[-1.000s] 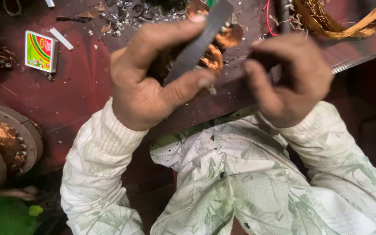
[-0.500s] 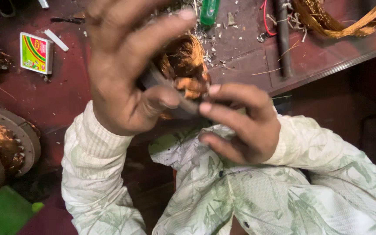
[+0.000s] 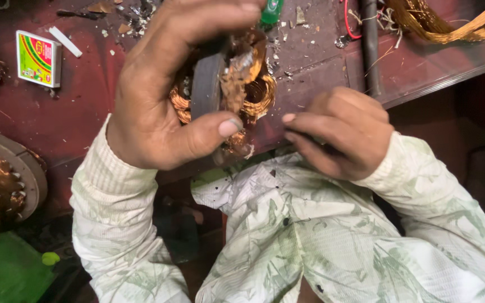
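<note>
1. Left hand [image 3: 158, 106] grips a round grey metal stator core wound with copper wire coils [image 3: 225, 90]; thumb pressed across the front, fingers curled over the top. It is held up in the air over the edge of the dark red workbench [image 3: 74, 123], close to the chest.
2. Right hand [image 3: 343, 132] sits just right of the core, not touching it. Fingers are curled in with the tips together, as if pinching something thin; whatever is in there is hidden, can't tell what.
3. Handling, my read: the core is a stiff steel ring and looks heavy for its size. Take hold on the grey rim, where the left hand has it.
4. The copper coils are the weak part: soft, springy loops that bend and snag easily. Brownish paper scraps stick out of the windings and would tear readily. Don't squeeze the coils.
5. Around it: a flat green-and-red printed box [image 3: 39, 58] and a white stick [image 3: 65, 41] at the back left of the bench, loose golden copper wire bundle [image 3: 444, 22] at back right, a dark rod [image 3: 369, 45] beside it, chips and scraps scattered between.
6. Another round motor part with copper windings [image 3: 1, 179] lies low on the left.
</note>
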